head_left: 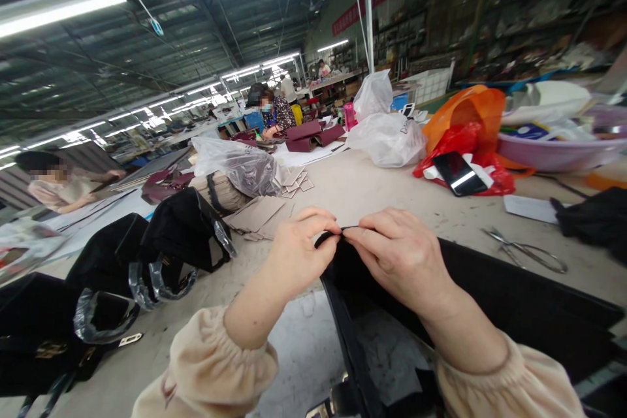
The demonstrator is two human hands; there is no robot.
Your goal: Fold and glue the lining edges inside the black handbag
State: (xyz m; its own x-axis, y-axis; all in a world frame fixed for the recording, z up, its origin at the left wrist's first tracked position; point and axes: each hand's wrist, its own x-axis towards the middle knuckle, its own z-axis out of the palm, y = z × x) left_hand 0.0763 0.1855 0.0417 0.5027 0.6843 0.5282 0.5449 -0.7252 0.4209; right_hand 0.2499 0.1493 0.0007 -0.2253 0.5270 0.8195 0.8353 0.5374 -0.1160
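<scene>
Both hands are at the top edge of a black bag [490, 287] on the table in front of me. My left hand [301, 248] pinches the edge at its corner between thumb and fingertips. Close beside it, my right hand [404, 258] grips the same edge, thumb hidden beneath the fingers. The fingertips of the two hands nearly touch. The bag stands partly opened toward me, with a metal fitting [318, 410] at the bottom of the view. To the right of my right hand lies a pair of scissors [526, 249].
Several black bags [181, 228] with plastic-wrapped handles stand at the left. Grey-brown pieces [257, 217] and a plastic-covered bundle [235, 166] lie beyond my left hand. A phone [459, 173] rests on a red bag near a purple basin [558, 149]. Co-workers [279, 111] sit farther back.
</scene>
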